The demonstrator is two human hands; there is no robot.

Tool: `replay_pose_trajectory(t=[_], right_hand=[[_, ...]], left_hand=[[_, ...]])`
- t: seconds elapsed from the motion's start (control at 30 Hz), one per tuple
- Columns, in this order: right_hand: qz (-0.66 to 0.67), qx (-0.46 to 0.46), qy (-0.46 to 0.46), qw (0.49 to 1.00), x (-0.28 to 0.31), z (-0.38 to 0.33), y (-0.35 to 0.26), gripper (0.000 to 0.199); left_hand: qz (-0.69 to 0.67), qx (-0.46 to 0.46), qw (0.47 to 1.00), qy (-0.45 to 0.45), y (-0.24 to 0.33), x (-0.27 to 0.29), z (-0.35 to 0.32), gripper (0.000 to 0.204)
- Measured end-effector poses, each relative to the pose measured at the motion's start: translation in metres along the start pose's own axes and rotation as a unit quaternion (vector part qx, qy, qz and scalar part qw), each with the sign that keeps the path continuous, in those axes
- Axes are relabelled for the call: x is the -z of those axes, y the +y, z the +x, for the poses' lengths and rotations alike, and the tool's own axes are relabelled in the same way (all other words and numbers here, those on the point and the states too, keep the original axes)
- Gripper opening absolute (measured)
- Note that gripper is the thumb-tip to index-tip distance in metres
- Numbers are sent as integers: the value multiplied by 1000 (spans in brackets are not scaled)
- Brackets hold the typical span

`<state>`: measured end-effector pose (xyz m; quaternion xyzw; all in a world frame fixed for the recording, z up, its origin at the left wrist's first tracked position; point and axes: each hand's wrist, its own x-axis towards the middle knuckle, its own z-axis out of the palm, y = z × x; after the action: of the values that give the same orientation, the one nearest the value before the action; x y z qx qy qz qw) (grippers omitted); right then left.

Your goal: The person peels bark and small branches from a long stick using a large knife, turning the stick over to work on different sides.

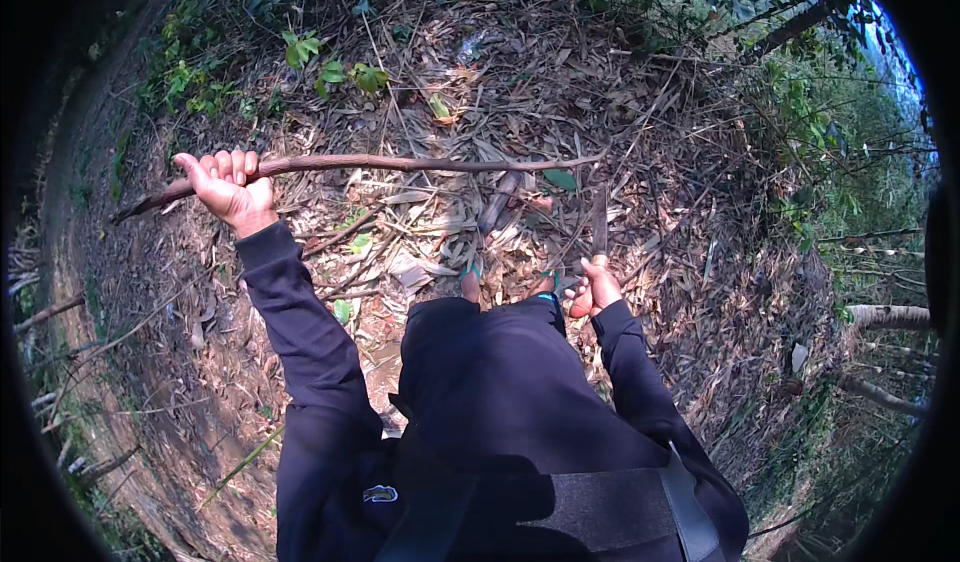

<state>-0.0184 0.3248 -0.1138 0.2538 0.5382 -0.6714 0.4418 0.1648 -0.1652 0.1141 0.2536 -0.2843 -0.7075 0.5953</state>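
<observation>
Brown branch (400,163) is extending over leaf-littered ground (540,82); left hand (236,192) is clenching it near its left end, right hand (601,287) is grasping a knife (600,220).

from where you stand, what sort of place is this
Outdoors, probably woodland: dry fallen leaves litter the ground, green leafy plants grow ahead, and a pale trunk or log shows at the right.

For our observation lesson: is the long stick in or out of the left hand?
In: the left hand has its fingers curled around the long stick, near its left end.
</observation>
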Motion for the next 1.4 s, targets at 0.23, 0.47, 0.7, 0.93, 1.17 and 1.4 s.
replay_pose_trajectory(t=[0.23, 0.47, 0.7, 0.93, 1.17, 1.4], right_hand=[[-289, 360, 38, 886, -32, -43, 29, 24], [-275, 387, 14, 880, -95, -50, 14, 22], [-350, 392, -45, 850, -122, -54, -8, 24], [-379, 349, -100, 851, -150, -51, -10, 23], [-384, 305, -82, 867, -150, -14, -5, 24], [-166, 728, -338, 573, -256, -263, -252, 22]], left_hand=[[74, 62, 977, -193, -74, -113, 7, 40], [1, -42, 976, -216, -41, -138, -8, 15], [34, -155, 977, -139, 47, -129, -8, 47], [104, -98, 989, -34, 31, -74, 7, 59], [58, -50, 997, -11, 42, -72, 18, 55], [-13, -46, 996, -72, 44, -109, 28, 38]])
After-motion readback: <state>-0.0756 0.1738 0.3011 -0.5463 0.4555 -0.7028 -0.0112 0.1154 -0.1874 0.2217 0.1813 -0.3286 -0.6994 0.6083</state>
